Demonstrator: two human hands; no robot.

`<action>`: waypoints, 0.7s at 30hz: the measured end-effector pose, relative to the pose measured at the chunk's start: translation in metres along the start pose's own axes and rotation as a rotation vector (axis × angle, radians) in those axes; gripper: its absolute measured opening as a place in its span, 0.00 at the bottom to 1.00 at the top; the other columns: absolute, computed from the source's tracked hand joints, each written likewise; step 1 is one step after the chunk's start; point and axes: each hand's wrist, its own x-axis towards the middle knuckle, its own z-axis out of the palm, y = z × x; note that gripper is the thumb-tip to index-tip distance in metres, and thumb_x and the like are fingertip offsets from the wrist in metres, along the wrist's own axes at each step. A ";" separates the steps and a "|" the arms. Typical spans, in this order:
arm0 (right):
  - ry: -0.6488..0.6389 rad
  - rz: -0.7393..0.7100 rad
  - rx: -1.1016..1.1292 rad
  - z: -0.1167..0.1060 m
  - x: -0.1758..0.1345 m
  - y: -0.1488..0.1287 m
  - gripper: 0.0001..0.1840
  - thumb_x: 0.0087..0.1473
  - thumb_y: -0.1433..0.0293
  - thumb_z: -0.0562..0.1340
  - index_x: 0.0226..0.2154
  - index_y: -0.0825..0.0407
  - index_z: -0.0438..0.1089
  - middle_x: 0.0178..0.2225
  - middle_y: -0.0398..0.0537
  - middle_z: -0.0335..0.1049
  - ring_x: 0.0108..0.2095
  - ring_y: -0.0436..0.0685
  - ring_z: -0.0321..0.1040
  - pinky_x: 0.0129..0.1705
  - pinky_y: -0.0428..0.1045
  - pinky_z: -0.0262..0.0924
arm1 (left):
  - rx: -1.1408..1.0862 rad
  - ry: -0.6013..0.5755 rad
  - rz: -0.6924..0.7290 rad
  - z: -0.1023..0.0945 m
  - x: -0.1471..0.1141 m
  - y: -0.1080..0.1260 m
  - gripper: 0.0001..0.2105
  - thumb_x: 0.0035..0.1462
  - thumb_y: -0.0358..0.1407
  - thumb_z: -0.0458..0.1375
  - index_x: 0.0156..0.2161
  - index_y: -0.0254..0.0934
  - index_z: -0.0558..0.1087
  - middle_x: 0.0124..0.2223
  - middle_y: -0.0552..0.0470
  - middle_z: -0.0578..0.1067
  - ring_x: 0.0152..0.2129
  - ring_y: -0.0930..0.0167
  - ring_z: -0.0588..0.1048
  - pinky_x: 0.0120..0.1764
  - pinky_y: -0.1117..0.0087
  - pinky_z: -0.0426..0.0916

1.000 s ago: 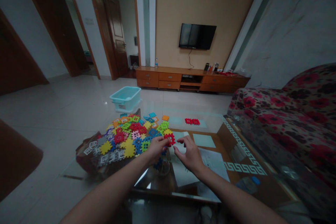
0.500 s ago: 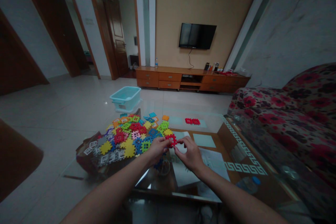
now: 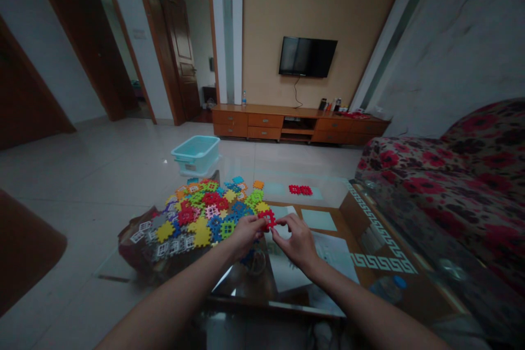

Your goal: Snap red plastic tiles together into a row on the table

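In the middle of the frame, a little below centre, I see both hands meet over the glass table [image 3: 246, 279]. The left hand [image 3: 245, 234] and the right hand [image 3: 297, 239] pinch the same red interlocking tile [image 3: 268, 218] between their fingers, the left from the left edge and the right from the right edge. The tile is lifted just above the table, at the right border of the pile of coloured tiles [image 3: 205, 208]. The pile lies to the left of the hands and holds yellow, green, blue, red, orange and white pieces.

Under the right hand there are white paper sheets [image 3: 328, 254] on the table. Higher in the frame, beyond the hands, a small group of joined red tiles [image 3: 300, 190] lies flat on the table, well apart from the pile. A light blue plastic basin [image 3: 196, 154] stands at the far edge, above the pile. At the right side of the frame is a sofa with red flowers [image 3: 447, 175], and a television [image 3: 307, 57] hangs on the far wall.
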 end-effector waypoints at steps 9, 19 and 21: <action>0.028 -0.016 -0.009 0.000 0.001 0.001 0.03 0.55 0.69 0.65 0.35 0.49 0.72 0.31 0.44 0.71 0.34 0.56 0.69 0.36 0.51 0.59 | -0.011 -0.008 -0.012 0.001 0.001 -0.001 0.18 0.36 0.45 0.70 0.27 0.32 0.73 0.27 0.50 0.72 0.25 0.74 0.70 0.24 0.74 0.54; 0.044 -0.021 -0.017 -0.002 0.002 0.001 0.04 0.54 0.69 0.65 0.35 0.50 0.73 0.30 0.43 0.71 0.31 0.55 0.68 0.35 0.50 0.57 | -0.055 -0.051 -0.029 0.005 -0.004 0.005 0.19 0.38 0.46 0.72 0.25 0.33 0.72 0.24 0.52 0.70 0.22 0.76 0.67 0.22 0.75 0.50; 0.048 -0.022 -0.020 -0.002 0.002 0.001 0.04 0.54 0.69 0.65 0.35 0.50 0.73 0.30 0.44 0.71 0.31 0.55 0.68 0.35 0.50 0.57 | -0.064 -0.073 -0.033 0.005 -0.005 0.005 0.20 0.39 0.47 0.72 0.27 0.32 0.73 0.24 0.52 0.70 0.21 0.77 0.66 0.21 0.75 0.49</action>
